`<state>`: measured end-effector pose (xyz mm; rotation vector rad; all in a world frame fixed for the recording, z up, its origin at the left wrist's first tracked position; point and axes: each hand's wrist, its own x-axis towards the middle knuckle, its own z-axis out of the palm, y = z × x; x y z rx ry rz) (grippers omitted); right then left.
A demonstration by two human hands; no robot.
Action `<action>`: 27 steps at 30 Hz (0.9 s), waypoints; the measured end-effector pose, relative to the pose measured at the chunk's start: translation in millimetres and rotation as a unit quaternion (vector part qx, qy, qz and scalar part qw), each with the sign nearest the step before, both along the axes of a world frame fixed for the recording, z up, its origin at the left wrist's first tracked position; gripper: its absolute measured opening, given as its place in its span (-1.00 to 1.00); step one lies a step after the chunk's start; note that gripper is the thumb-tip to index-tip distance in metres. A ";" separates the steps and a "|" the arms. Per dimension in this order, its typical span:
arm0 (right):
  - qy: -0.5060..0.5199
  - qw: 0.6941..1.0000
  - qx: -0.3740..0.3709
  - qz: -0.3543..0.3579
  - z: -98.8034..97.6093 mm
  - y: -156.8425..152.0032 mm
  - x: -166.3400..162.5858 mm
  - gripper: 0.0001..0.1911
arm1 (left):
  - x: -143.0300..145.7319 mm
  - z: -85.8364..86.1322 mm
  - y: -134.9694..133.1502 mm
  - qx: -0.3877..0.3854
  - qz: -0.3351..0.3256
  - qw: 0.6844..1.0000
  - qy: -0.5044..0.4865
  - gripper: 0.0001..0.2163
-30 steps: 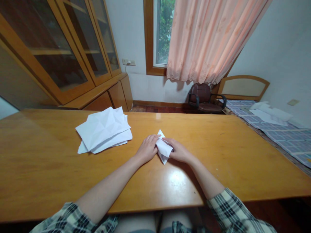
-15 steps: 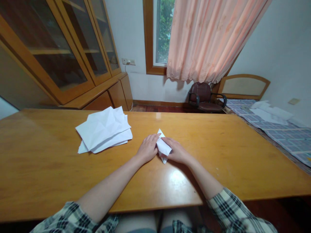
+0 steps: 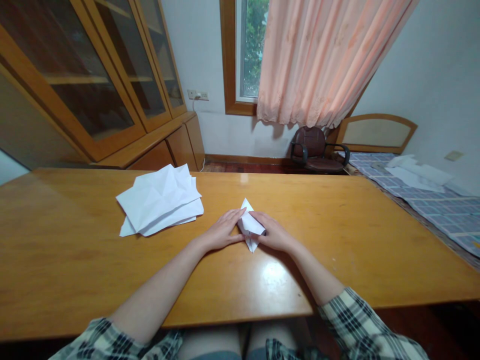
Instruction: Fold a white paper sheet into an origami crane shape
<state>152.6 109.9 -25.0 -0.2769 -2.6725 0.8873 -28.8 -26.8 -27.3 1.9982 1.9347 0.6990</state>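
A small piece of white folded paper lies on the wooden table in front of me, one pointed end facing away and the other towards me. A raised flap stands up in its middle. My left hand grips its left side, fingertips at the upper edge and thumb near the lower part. From the right, my right hand holds the flap and the side edge between fingers and thumb. To the left of my hands rests a stack of creased white paper sheets.
The wooden table spans the view. Beyond it stand a glass-door cabinet at left, a dark red armchair by the curtain, and a bed with papers on it at right.
My left hand has shifted slightly left and spread, its thumb now reaching to the paper's lower part. The flap lies a little wider open. The right hand has stayed nearly still.
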 end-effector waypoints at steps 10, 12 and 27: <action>-0.026 1.000 0.006 0.007 -1.5 1.2 1.9 -0.25 | -2.0 -0.7 2.0 0.006 -0.008 1.000 -0.009 -0.27; -0.030 0.999 0.011 0.005 -1.4 0.7 1.9 -0.24 | -1.2 -1.0 2.3 0.009 -0.006 1.000 -0.008 -0.28; -0.047 0.999 0.025 -0.001 1.1 -0.7 1.9 -0.21 | 5.9 -4.4 3.4 0.029 0.021 0.999 0.026 -0.30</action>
